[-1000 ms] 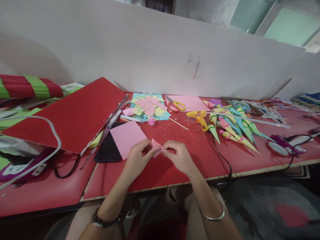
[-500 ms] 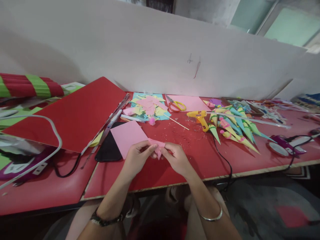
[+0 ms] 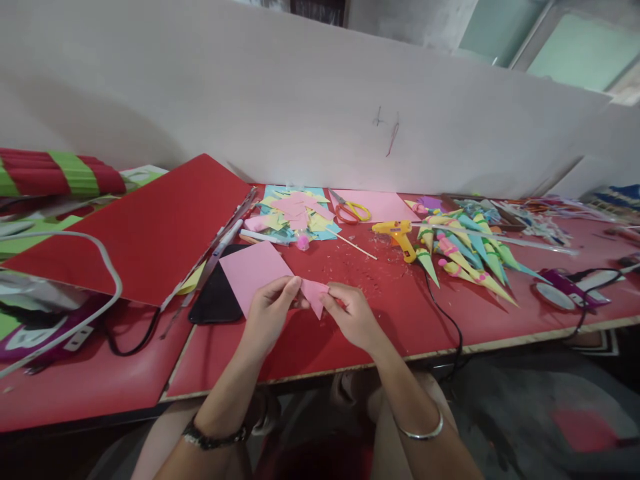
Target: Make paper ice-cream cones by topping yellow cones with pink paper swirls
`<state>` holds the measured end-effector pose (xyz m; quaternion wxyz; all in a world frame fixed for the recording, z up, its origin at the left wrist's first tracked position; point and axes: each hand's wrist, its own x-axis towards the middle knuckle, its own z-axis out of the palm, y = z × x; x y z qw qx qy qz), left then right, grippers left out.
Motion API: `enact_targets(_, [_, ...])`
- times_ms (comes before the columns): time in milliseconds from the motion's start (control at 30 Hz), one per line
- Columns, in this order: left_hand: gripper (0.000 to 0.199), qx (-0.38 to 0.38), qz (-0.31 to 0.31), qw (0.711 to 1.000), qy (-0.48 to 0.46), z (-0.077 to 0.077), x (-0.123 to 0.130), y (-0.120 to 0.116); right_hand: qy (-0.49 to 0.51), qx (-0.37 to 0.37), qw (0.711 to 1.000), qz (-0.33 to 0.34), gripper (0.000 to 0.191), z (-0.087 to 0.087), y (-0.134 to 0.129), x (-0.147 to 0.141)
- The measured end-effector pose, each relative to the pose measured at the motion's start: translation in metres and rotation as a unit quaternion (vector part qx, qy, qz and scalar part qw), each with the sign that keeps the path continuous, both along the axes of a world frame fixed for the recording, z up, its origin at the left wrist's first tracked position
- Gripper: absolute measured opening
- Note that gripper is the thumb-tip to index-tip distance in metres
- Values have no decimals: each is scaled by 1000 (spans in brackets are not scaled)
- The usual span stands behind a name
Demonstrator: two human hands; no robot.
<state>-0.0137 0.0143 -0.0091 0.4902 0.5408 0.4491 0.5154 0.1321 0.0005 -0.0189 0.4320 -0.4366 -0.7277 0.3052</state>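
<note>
A small folded piece of pink paper (image 3: 315, 296) is held between my two hands above the red table. My left hand (image 3: 273, 308) pinches its left corner, thumb on top. My right hand (image 3: 351, 312) grips the right corner between thumb and fingers. The paper narrows to a point hanging downward. Just behind my left hand lies a flat pink sheet (image 3: 256, 272), partly over a black phone-like object (image 3: 216, 297).
Beyond my hands are paper scraps (image 3: 297, 215), scissors (image 3: 353, 212) and a thin stick (image 3: 351, 242). A yellow glue gun (image 3: 399, 235) lies beside a pile of paper cones (image 3: 463, 245). A big red sheet (image 3: 145, 233) is at left.
My left thumb and fingers have shifted left along the pink paper, so more of its surface shows between the hands. My right hand has hardly moved.
</note>
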Motion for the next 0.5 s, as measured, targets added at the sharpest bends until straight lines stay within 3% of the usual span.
enact_targets(133, [20,16,15,999,25,1,-1,0,5,2,1000,3,32,-1,1,0])
enact_targets(267, [15,16,34,997,72,2,-2,2,35,2,997,-66,28,-4,3,1])
enact_targets(367, [15,23,-7,993,118,2,-4,2,74,-30,993,-90,23,-6,3,3])
enact_targets(500, [19,100,-59,965,235,2,-8,2,50,-43,995,-70,24,-4,2,6])
